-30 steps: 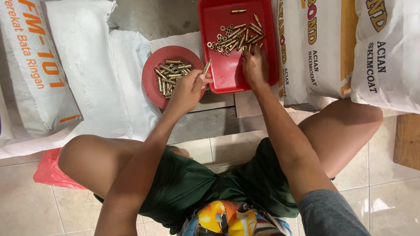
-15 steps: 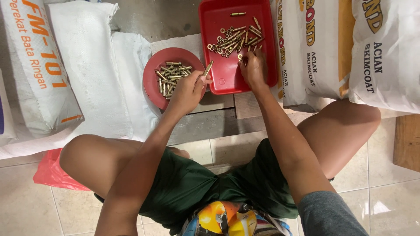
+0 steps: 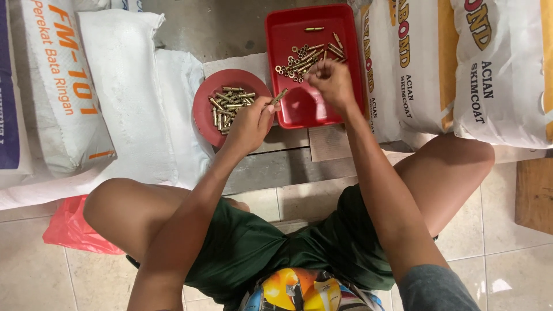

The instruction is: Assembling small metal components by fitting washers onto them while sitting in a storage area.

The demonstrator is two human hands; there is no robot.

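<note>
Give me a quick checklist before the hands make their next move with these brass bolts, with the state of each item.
1. Left hand holds a bolt: ok, pinched at the fingertips.
2. Right hand over the loose parts in the red tray: ok.
3. Right hand grips a part: cannot tell, fingers hide it.
4. Red plate has room beside its bolt pile: ok.
5. Tray sits flat on the board: ok.
6. Parts stay inside tray and plate: ok, none seen outside.
</note>
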